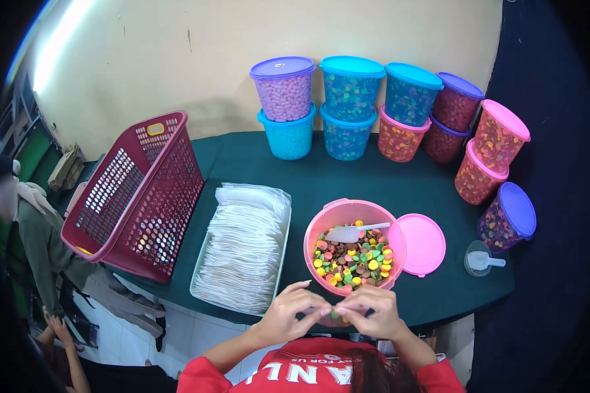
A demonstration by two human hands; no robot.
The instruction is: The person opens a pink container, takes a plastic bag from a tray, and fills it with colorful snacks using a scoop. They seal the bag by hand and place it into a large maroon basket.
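Both my hands meet in front of my chest, at the near edge of the table. My left hand (294, 310) and my right hand (372, 310) pinch the top of what looks like a small clear plastic bag (335, 319). A few coloured pieces show inside it, partly hidden by my fingers. Just beyond my hands stands a pink tub (309, 259) of round candies (354, 265) in brown, green, yellow and pink. A white scoop (345, 233) lies on the candies, its handle pointing right. The tub's pink lid (424, 245) lies flat on the table to the right.
Left of the tub, a white tray (197, 285) holds many flat white packets (242, 249). A maroon basket (170, 190) stands farther left. Several lidded tubs (349, 98) are stacked behind. At right sits a small bowl (471, 264) with a scoop (482, 261). Other people (52, 242) are at far left.
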